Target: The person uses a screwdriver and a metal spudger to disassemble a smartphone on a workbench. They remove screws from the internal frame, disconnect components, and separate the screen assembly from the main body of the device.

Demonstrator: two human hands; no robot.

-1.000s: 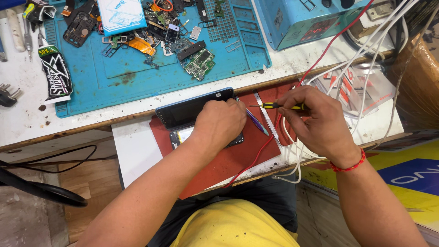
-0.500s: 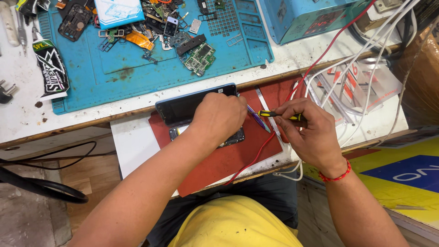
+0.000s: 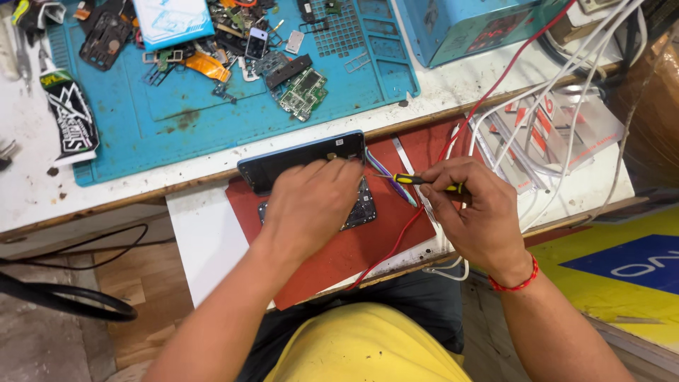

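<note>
An opened smartphone [image 3: 300, 159] lies on a red work mat [image 3: 332, 247], its dark body leaning against the bench edge. My left hand [image 3: 311, 201] presses down on the phone and covers most of its circuit side [image 3: 364, 205]. My right hand [image 3: 474, 212] grips a yellow-and-black screwdriver [image 3: 424, 182], its tip pointing left toward the phone's right end. A purple tool [image 3: 385, 177] lies between the screwdriver tip and the phone.
A blue repair mat [image 3: 212, 113] behind holds several circuit boards, phone parts and a white-and-blue box [image 3: 173, 20]. A blue machine [image 3: 467, 28] stands at the back right. White and red cables [image 3: 523, 99] run over packaged sheets [image 3: 559, 134]. A black-and-white tube [image 3: 71, 117] lies at left.
The view has shifted slightly. Both hands stay on the phone and screwdriver, with the right hand edging a little lower and closer to the phone.
</note>
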